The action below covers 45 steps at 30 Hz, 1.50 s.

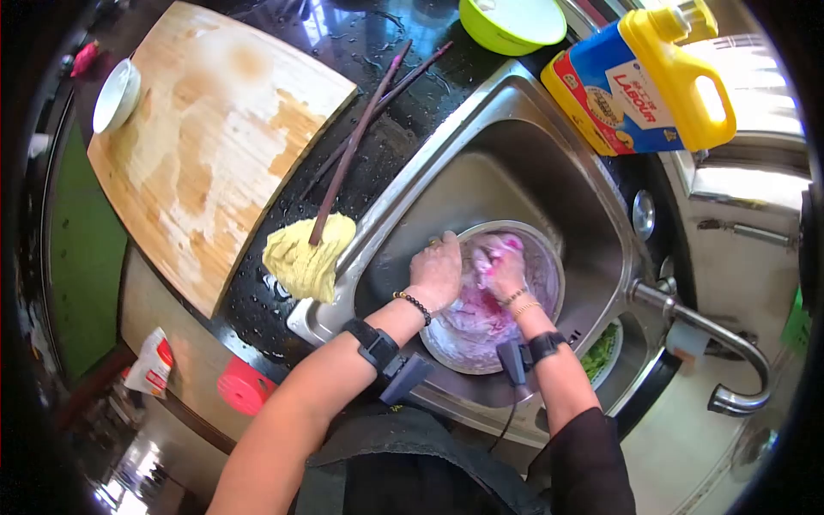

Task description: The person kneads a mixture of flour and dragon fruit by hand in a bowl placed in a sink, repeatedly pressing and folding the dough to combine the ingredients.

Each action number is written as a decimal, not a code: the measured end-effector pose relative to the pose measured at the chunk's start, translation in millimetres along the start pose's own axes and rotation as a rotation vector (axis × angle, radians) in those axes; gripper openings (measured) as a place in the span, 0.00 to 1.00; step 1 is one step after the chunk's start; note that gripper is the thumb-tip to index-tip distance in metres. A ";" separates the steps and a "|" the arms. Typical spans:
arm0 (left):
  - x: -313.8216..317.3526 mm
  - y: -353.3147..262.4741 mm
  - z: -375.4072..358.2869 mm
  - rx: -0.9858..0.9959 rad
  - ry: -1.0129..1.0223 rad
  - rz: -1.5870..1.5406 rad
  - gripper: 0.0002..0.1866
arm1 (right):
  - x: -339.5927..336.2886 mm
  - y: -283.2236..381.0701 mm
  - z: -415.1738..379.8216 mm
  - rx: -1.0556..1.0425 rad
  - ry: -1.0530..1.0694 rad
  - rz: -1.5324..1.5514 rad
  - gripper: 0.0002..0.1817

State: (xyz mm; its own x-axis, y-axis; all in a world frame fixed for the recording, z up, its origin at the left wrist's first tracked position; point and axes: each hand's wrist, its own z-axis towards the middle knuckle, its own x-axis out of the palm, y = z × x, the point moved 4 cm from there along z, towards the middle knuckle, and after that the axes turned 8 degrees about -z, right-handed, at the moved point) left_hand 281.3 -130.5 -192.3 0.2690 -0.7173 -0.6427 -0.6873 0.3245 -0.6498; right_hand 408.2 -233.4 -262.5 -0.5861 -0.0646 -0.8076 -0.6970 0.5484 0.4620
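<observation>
A round metal bowl (554,283) sits in the larger basin of the steel sink. Inside is a sticky pink and white dough (481,322), partly smeared up the bowl's wall. My left hand (436,273) has its fingers curled at the bowl's left rim, gripping it. Deep in the bowl, my right hand (505,273) is closed around some of the dough, its fingers coated in pink and white. A crumpled pale yellow lump (311,257), dough or cloth, lies left of the sink with the end of a dark chopstick (348,154) on it.
A wooden board (232,129) and a small white bowl (117,96) are at the left. Behind the sink stand a green bowl (515,26) and a yellow detergent jug (639,81). The faucet (721,339) and a bowl of greens (601,354) are at the right.
</observation>
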 end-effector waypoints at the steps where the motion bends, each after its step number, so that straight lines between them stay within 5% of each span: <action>1: 0.8 0.8 -0.9 -0.010 -0.015 -0.016 0.10 | -16.6 1.0 -6.8 -0.016 0.008 -0.016 0.16; 3: 1.1 1.5 -0.8 0.006 -0.036 -0.021 0.09 | -47.0 -0.9 -26.5 -0.005 0.085 -0.447 0.16; 5: 0.1 0.7 -1.0 -0.015 -0.044 -0.023 0.08 | 77.0 -184.2 -43.0 0.255 0.161 0.471 0.22; 6: 0.0 1.1 -0.9 -0.028 -0.035 -0.012 0.07 | 31.6 -104.6 -47.6 -0.151 0.121 -0.206 0.26; 7: -1.2 2.5 -0.3 -0.041 -0.048 -0.018 0.07 | -14.4 -34.6 -46.2 -0.017 0.210 -0.493 0.26; 13: 1.1 1.5 -3.4 -0.001 -0.028 -0.071 0.10 | -41.7 5.9 -84.0 -0.086 -0.005 -0.317 0.20; 15: -1.2 1.3 -2.9 -0.008 -0.030 -0.071 0.10 | -55.3 18.9 -95.8 0.133 -0.256 0.155 0.19; 17: 2.8 3.0 -1.0 0.002 -0.054 -0.072 0.10 | -69.2 37.9 -98.4 0.073 -0.256 -0.118 0.19; 23: 0.4 1.8 -1.8 -0.007 -0.068 -0.088 0.09 | -46.0 52.1 -109.8 -0.140 -0.035 -0.387 0.10; 25: 1.3 1.1 -1.8 0.005 -0.065 -0.086 0.09 | -27.4 45.7 -106.4 0.008 -0.053 -0.167 0.10; 27: 4.1 3.8 0.0 -0.028 -0.079 -0.099 0.09 | -17.3 63.6 -104.2 -0.154 0.124 -0.503 0.10; 33: 6.6 4.9 2.5 -0.055 -0.036 -0.056 0.08 | 7.0 61.0 -83.4 -0.083 0.159 -0.489 0.06; 38: 1.9 1.5 1.1 -0.044 -0.043 -0.071 0.09 | 27.7 77.0 -74.3 0.082 0.387 -0.510 0.08; 45: 5.7 2.3 3.0 -0.082 -0.021 -0.060 0.10 | 41.1 77.7 -47.6 0.120 0.361 -0.468 0.08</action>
State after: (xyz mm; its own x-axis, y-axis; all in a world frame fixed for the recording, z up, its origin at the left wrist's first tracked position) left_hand 283.3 -132.0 -198.7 0.3245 -0.7207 -0.6126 -0.7222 0.2295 -0.6525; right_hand 310.3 -233.2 -242.4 -0.3462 -0.5890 -0.7303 -0.8756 0.4823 0.0261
